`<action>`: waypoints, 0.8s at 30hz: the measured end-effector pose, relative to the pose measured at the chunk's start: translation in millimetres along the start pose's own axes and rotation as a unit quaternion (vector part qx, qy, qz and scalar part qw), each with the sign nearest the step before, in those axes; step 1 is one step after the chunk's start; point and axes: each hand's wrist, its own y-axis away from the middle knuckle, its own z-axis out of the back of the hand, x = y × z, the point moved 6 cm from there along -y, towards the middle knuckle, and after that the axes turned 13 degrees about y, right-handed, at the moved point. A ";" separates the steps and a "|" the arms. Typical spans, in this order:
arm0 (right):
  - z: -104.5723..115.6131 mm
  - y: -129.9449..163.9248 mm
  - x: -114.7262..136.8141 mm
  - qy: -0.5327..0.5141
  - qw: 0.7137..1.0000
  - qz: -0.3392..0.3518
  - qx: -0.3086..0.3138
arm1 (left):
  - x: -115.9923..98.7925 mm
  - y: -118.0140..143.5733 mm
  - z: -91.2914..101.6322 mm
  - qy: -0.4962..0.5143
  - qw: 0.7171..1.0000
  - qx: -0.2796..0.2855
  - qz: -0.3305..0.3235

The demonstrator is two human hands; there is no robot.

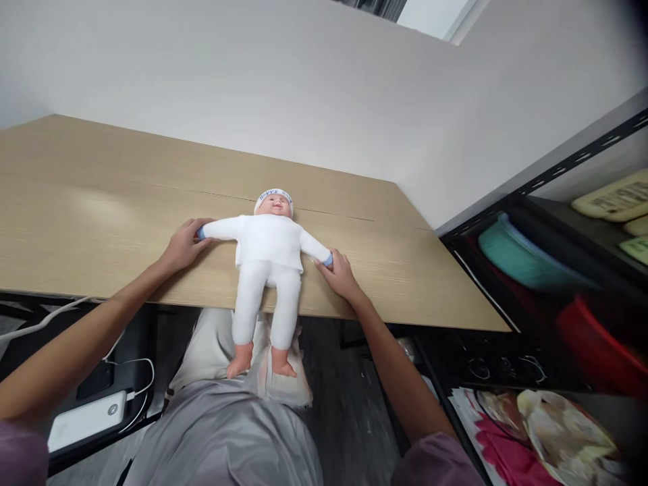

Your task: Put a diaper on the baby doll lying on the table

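Note:
A baby doll (268,253) in a white outfit and white cap lies face up on the wooden table (101,216), its arms spread and its legs hanging over the front edge. My left hand (183,244) grips the doll's arm at the blue cuff on the left. My right hand (339,273) holds the other arm at its blue cuff on the right.
A black metal shelf (567,270) stands to the right with a teal and a red container and some packets. A white power bank (86,420) with cables lies on the floor at lower left. A white wall runs behind the table.

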 end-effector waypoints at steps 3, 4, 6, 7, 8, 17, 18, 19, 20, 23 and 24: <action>-11.0 -36.4 -6.2 0.001 1.000 -0.003 -0.014 | 16.0 -26.8 -1.2 -0.001 1.000 -0.017 0.006; -14.5 -48.0 -8.7 0.002 1.000 -0.003 -0.019 | 20.3 -35.1 -1.8 -0.010 1.000 -0.019 0.008; -20.9 -70.1 -13.7 0.002 1.000 -0.001 -0.029 | 27.6 -51.0 -3.0 -0.027 0.999 -0.019 0.009; -23.9 -80.6 -16.1 0.001 0.999 0.001 -0.033 | 30.6 -58.9 -3.7 -0.030 0.999 -0.016 0.006; -26.7 -90.7 -18.4 0.001 0.999 0.003 -0.037 | 33.3 -66.8 -4.4 -0.030 0.999 -0.012 0.001; -41.2 -168.3 -35.1 0.043 0.993 0.055 -0.095 | 69.3 -142.2 -9.0 -0.074 0.994 -0.002 -0.081; -42.0 -175.3 -36.4 0.045 0.992 0.063 -0.102 | 72.6 -147.3 -9.7 -0.081 0.993 -0.001 -0.086; -43.2 -181.6 -37.8 0.042 0.991 0.069 -0.105 | 75.3 -150.9 -10.1 -0.091 0.992 -0.004 -0.085; -44.7 -187.0 -39.0 0.035 0.991 0.075 -0.104 | 77.7 -153.0 -9.7 -0.106 0.991 -0.011 -0.076; -49.2 -197.0 -43.0 0.011 0.993 0.079 -0.087 | 82.0 -151.8 -6.2 -0.173 0.983 -0.051 -0.025; -50.6 -198.1 -44.5 0.006 0.994 0.075 -0.080 | 82.4 -150.4 -5.4 -0.191 0.980 -0.059 -0.013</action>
